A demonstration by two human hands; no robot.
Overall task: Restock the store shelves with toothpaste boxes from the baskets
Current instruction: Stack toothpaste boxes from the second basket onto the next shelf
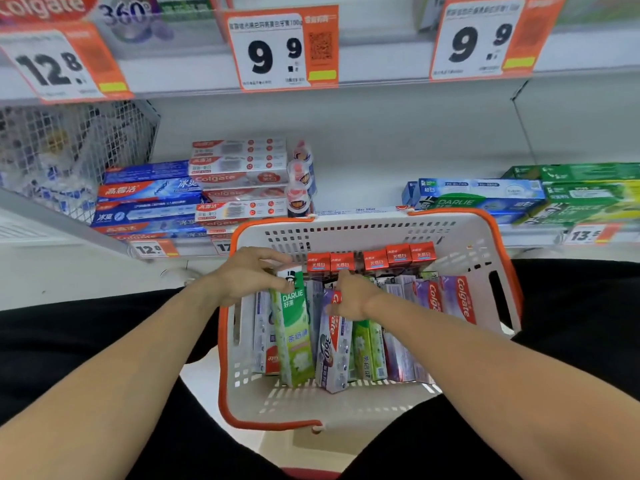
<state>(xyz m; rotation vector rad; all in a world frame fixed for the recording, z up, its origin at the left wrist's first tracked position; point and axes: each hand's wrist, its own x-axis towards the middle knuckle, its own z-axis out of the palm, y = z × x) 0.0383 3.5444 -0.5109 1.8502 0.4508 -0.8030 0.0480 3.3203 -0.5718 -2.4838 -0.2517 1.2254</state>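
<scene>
A white basket with an orange rim (450, 237) sits between my knees, full of upright toothpaste boxes. My left hand (249, 275) grips the top of a green Darlie box (294, 327) at the basket's left. My right hand (349, 296) curls over the top of a purple Colgate 360 box (334, 351) in the middle. Several red-topped boxes (370, 261) line the basket's far wall. More purple Colgate boxes (457, 299) lean at the right.
The low shelf (363, 188) ahead holds stacked blue and red Colgate boxes (194, 195) at left and green and blue Darlie boxes (540, 195) at right, with a gap between. A wire basket (69, 150) hangs at far left. Price tags (280, 50) line the upper shelf edge.
</scene>
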